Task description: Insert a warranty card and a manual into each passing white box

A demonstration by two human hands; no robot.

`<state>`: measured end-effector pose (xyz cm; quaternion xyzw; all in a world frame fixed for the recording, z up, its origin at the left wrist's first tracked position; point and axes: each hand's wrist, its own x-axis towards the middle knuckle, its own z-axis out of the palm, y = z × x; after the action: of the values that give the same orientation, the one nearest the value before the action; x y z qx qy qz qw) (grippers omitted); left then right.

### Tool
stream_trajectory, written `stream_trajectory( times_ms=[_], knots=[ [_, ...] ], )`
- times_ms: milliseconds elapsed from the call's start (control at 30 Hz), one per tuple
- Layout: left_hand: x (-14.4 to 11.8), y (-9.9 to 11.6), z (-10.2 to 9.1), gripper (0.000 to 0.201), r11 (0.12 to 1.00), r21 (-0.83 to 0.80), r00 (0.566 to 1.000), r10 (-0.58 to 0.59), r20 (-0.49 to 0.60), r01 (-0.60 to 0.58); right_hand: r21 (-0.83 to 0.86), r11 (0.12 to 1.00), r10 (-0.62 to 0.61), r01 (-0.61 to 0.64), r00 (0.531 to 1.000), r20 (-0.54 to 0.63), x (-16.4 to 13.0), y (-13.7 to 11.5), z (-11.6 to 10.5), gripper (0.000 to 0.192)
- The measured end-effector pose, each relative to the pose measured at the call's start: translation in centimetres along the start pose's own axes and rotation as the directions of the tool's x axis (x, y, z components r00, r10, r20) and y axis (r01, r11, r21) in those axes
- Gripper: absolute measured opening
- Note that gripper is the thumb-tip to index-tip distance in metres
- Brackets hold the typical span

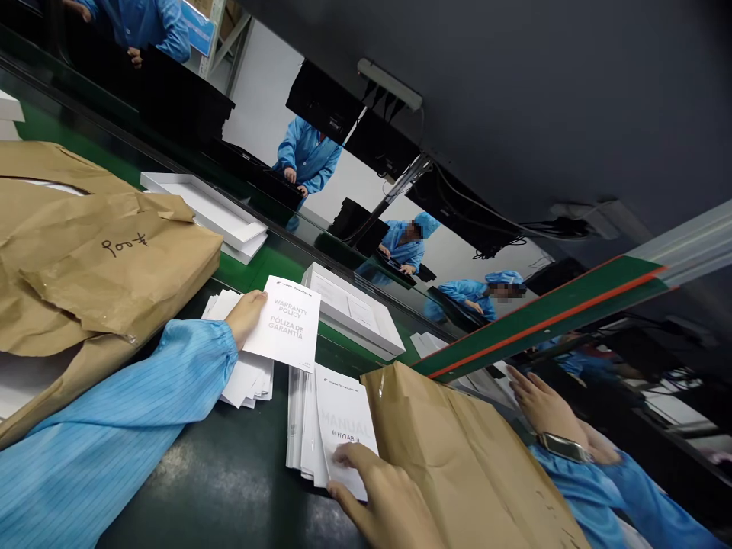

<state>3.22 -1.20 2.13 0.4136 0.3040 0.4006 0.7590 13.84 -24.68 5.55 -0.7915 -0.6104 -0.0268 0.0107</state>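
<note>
Head view, tilted. The left hand (pixel 247 311), in a blue sleeve, pinches a white leaflet (pixel 284 322) printed "Warranty Policy / Póliza de Garantía" by its edge, thumb on top, lifting it clear of the loose stack of leaflets (pixel 245 381) lying beneath on the dark table (pixel 229 480). The right hand (pixel 389 499) lies flat and open on a booklet (pixel 343 435) marked "Manual", fingertips pressing the top copy of its pile; it grips nothing, apparently only sliding or steadying the sheet. The two piles lie side by side within easy reach of both hands. Brown paper wrappers (pixel 97 252) sit to either side, torn open. White trays (pixel 354 309) lie on the green conveyor belt (pixel 257 267) just beyond. A co-worker's hand with a wristwatch (pixel 546 412) rests at the right; other people in blue coats stand across the line.
</note>
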Motion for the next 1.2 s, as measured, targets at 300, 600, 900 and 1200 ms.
stream_trajectory(
  times_ms=[300,600,900,1200],
  knots=[
    [0.1,-0.6,0.2,0.016,0.998,0.051,1.0,0.026,-0.014,-0.025,0.164,0.953,0.292,-0.253,0.911,-0.292,1.7,2.3,-2.8,0.019],
    [-0.5,-0.9,0.8,0.029,0.997,0.015,0.979,0.076,0.187,-0.08,-0.207,0.913,-0.404,0.351,0.71,-0.576,7.5,-3.2,0.4,0.018],
    [-0.7,-1.4,1.0,0.032,0.984,0.039,0.917,0.145,0.373,-0.171,-0.242,0.853,-0.522,0.463,0.742,-0.421,8.1,-1.9,1.8,0.019],
    [-1.2,-1.6,1.4,0.033,0.942,0.132,0.913,0.254,0.319,-0.308,0.617,0.768,0.186,0.171,0.863,-0.47,8.2,1.0,2.3,0.055]
  ],
)
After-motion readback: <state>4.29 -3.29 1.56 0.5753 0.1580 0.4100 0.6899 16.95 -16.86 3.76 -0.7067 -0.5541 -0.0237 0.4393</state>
